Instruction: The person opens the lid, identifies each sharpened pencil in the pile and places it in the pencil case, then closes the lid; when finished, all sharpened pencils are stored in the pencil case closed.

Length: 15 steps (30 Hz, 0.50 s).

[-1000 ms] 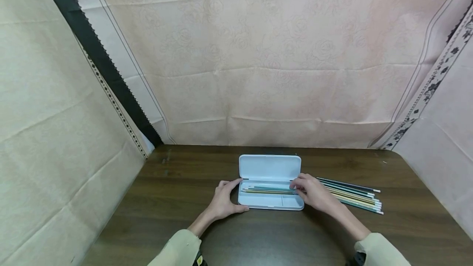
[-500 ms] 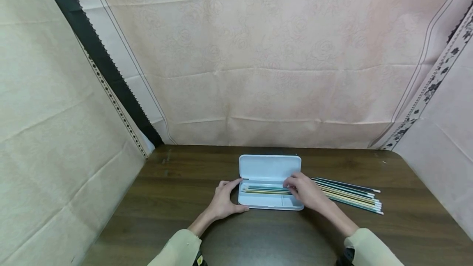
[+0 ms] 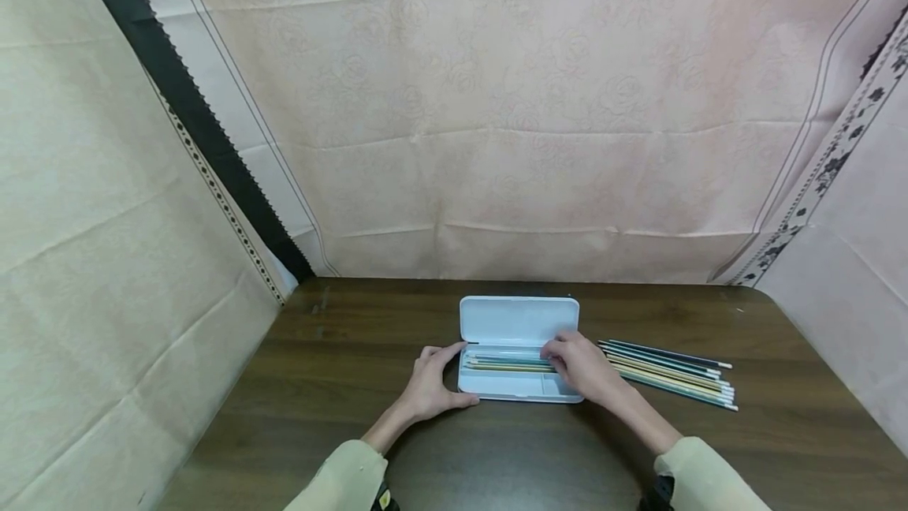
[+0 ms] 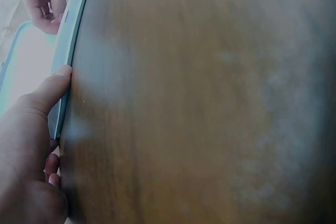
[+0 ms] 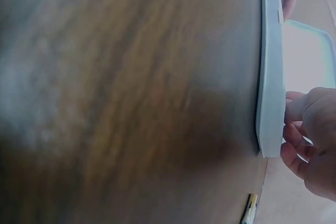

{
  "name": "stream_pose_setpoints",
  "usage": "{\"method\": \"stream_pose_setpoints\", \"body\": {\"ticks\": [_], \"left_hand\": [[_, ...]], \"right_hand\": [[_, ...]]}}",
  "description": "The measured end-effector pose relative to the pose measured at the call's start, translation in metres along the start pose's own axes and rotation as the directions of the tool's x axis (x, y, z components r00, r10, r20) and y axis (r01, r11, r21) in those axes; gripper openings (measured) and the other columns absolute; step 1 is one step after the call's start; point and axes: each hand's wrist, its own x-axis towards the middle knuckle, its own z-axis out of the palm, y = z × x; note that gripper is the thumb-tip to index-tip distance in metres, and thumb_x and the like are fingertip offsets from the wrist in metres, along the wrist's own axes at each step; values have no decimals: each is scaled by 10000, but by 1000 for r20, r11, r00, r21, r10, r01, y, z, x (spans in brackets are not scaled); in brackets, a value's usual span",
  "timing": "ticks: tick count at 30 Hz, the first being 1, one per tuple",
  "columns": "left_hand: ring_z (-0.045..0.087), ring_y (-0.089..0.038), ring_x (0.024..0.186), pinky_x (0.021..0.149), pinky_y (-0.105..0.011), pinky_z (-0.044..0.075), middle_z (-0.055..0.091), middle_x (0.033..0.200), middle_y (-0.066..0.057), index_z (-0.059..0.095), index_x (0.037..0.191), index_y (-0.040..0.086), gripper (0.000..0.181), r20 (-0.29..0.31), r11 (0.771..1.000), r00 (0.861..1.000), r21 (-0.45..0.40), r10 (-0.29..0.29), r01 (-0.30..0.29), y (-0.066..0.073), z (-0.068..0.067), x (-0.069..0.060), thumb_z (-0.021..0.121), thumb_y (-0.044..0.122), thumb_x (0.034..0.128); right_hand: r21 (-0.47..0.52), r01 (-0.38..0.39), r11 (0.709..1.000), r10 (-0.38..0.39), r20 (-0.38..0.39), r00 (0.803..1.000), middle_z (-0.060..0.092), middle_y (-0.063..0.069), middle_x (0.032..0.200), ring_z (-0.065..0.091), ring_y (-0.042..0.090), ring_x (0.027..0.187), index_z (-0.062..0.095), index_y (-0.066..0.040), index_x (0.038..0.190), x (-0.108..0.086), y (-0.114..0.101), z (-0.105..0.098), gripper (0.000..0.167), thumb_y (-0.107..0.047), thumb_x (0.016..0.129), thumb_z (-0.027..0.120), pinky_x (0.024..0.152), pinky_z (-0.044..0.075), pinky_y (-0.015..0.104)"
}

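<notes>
Far left, a pale cloth [image 3: 128, 259] hangs beside the table [image 3: 340, 369]. Next, the left hand [image 3: 434, 391], in a light green sleeve [image 3: 344, 475], spans the left end of the pencil case [image 3: 507, 386]. Left grip: grasping the case, thumb at the front corner and a finger at the rear one; the left wrist view confirms the thumb lying on the front edge. The span appears meant to stop the light case sliding while the other hand works inside it.

The case lies flat on the table, long side toward the person, its lid [image 3: 519, 319] raised at the back. That position leaves the tray accessible from the front. A bundle of pencils [image 3: 507, 367] lies lengthwise in the rear compartment, presumably because only that direction suits their length. The narrower front strip carries a divider toward its right end.

The right hand [image 3: 585, 367] reaches over the case's right end, fingers bent down upon the bundle. Right grip: in contact with the pencils; whether it pinches or merely presses them cannot be told, the fingertips being hidden.

Just right of the case, loose pencils [image 3: 670, 374] lie slantwise on the table, roughly parallel, near the right hand and apparently placed for its easy reach.
</notes>
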Motion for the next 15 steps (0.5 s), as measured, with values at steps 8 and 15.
{"method": "stream_pose_setpoints", "body": {"ticks": [8, 15], "left_hand": [[396, -278, 1187, 929, -502, 391, 515, 1344, -74, 484, 1491, 166, 913, 3, 1000, 1000, 2, -5, 5, 1, 1, 0, 865, 502, 733], [388, -294, 1208, 931, -515, 392, 511, 1347, -73, 487, 1487, 158, 902, 3, 1000, 1000, 1, -2, 2, 1, -1, 0, 871, 476, 736]], "right_hand": [[42, -58, 997, 60, -25, 998, 643, 16, 889, 572, 179, 813, 771, -69, 943, -17, 14, -21, 169, 43, 817, 784, 719, 529, 376], [40, -45, 998, 50, -143, 989, 631, -20, 843, 570, 95, 716, 745, -59, 901, -52, 44, -48, 206, 101, 776, 776, 612, 502, 323]]}}
